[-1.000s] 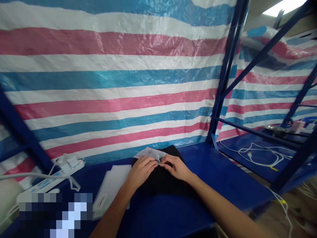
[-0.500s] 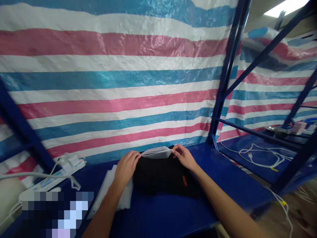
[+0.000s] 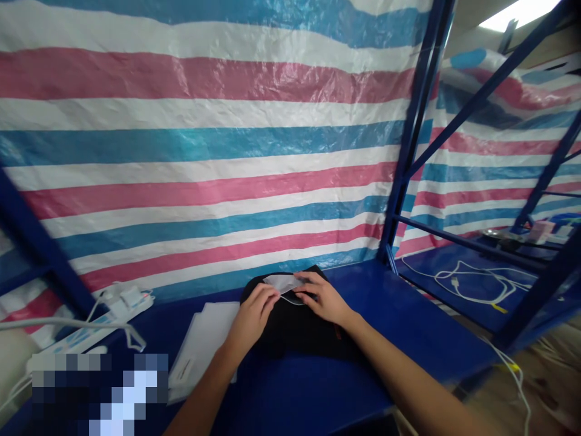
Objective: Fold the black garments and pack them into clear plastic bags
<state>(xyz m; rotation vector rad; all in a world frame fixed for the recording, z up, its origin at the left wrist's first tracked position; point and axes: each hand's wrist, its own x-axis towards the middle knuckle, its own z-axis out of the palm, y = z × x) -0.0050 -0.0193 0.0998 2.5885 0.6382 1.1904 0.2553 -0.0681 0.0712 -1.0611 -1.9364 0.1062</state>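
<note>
A black cloth item point(image 3: 299, 333) lies on the blue surface point(image 3: 408, 321), its orange lettering mostly covered by my right forearm. Above its far part is a thin, translucent white bag point(image 3: 285, 283). My left hand point(image 3: 258, 309) has its fingers closed on the bag's left side. At the right side, my right hand point(image 3: 320, 297) holds the bag between thumb and fingers. Left of my left hand, flat white plastic bags point(image 3: 204, 339) rest in a stack, partly hidden by my forearm.
White power strips with plugs point(image 3: 131, 303) and cables lie at the left, near a pixelated area. Blue metal posts point(image 3: 408, 145) frame a striped sheet point(image 3: 218, 194) behind. Coiled white cable point(image 3: 472, 290) lies on the neighbouring surface at the right.
My hands have come closer together, and the white bag between them has gone from stretched taut to slack and bent. The orange lettering is now mostly covered. The view has shifted slightly.
</note>
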